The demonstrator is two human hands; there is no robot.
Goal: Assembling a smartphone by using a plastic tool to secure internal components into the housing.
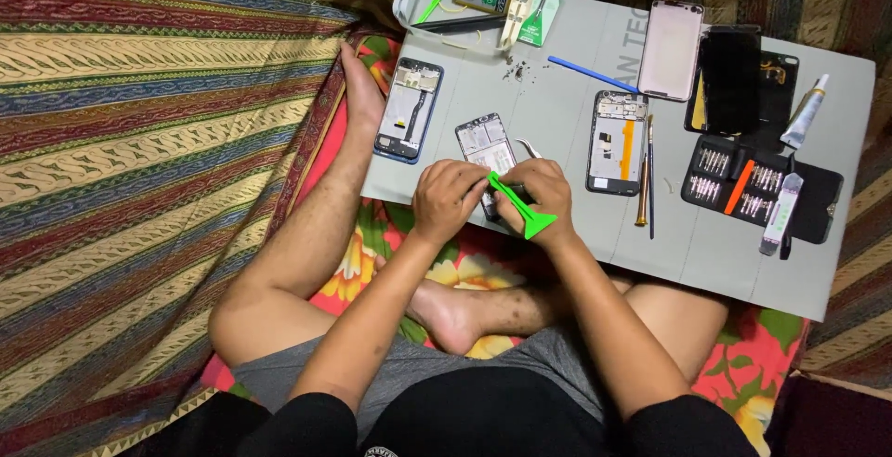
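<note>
Green plastic pry tool [520, 206] pinched in right hand [544, 195] over an opened phone [486, 149].
Left hand [448, 199] curls closed, steadying it; black bit case [762, 189] holds screwdriver bits.

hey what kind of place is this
Likely a home phone-repair spot on the floor: a grey work mat on patterned cloth, opened phone frames, a screwdriver bit kit, and a green pry tool.

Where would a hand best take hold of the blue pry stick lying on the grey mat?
Probably mid-shaft, pinched from above across its width. The blue pry stick is thin, lies flat and slanted on the grey mat, with bare mat either side; its right end nears the pink phone back.
</note>
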